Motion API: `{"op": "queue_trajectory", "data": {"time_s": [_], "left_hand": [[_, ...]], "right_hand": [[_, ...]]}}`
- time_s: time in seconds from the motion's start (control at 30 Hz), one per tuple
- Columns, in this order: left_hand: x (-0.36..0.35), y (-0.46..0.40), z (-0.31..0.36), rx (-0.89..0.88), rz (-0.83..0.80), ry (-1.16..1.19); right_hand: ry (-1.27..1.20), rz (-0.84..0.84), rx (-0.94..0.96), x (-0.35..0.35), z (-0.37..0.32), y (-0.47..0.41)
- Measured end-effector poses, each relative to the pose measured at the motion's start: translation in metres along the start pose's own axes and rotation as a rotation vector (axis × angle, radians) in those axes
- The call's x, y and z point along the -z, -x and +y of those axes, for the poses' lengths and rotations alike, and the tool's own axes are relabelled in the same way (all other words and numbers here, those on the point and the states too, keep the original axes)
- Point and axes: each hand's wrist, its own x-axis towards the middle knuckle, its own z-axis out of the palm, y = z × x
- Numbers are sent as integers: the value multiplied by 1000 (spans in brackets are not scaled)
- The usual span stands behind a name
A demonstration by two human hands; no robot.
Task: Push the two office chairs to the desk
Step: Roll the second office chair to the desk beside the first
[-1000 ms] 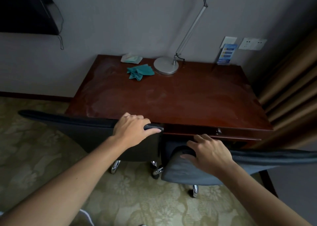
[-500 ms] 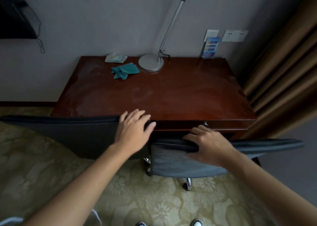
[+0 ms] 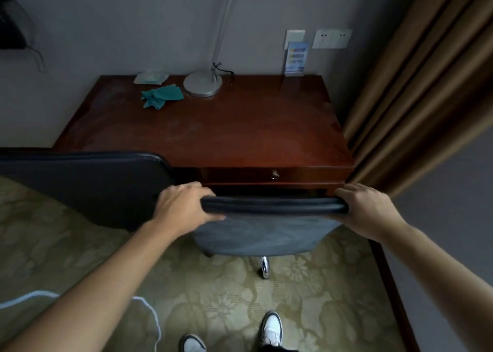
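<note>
A: What do the chairs look like?

B: Two dark ones. The right chair (image 3: pixel 262 234) has a grey-blue fabric back with a darker padded roll along its top edge, and one chrome leg (image 3: pixel 264 266) shows beneath it on the patterned carpet (image 3: pixel 226 298). The left chair (image 3: pixel 88 186) is nearly black, with a broad back and a rounded top corner.

A: Where are they?

B: Both stand at the front of the desk (image 3: pixel 213 132). The right chair's back sits just below the drawer (image 3: pixel 274 175), its top edge at the desk's front. The left chair covers the desk's front left corner and runs out of view to the left. Their backs overlap where they meet.

A: And the hands?

B: Both hold the right chair. The left hand (image 3: pixel 181 207) wraps over the left end of the top roll, thumb on the near side. The right hand (image 3: pixel 365 210) curls round the right end, fingers over the top.

A: What does the desk look like?

B: Reddish-brown, glossy, against a grey wall. On it are a lamp (image 3: pixel 202 83) with a round base, a teal cloth (image 3: pixel 161 98), a pale packet (image 3: pixel 150 77) and a blue card (image 3: pixel 296 58). A brown curtain (image 3: pixel 416 84) hangs at the right. Two white shoes (image 3: pixel 270 327) show at the bottom.
</note>
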Motion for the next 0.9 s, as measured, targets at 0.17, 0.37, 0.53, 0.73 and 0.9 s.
{"op": "queue_trajectory", "data": {"time_s": [0.17,0.37,0.53,0.73,0.9], "left_hand": [[2,36,1,-6,11,71],[2,87,-7,-42,3,127],[1,103,7,-121,9,104],[-12,120,36,-158,117,72],[0,87,23,-142,54,53]], "right_hand": [[25,-14,43,-2,-13,37],[11,-11,113,-3,-44,96],[-36,122,110,-9,-38,142],[-81,55,30,-7,-10,144],[-80,118,55,-9,-13,118]]}}
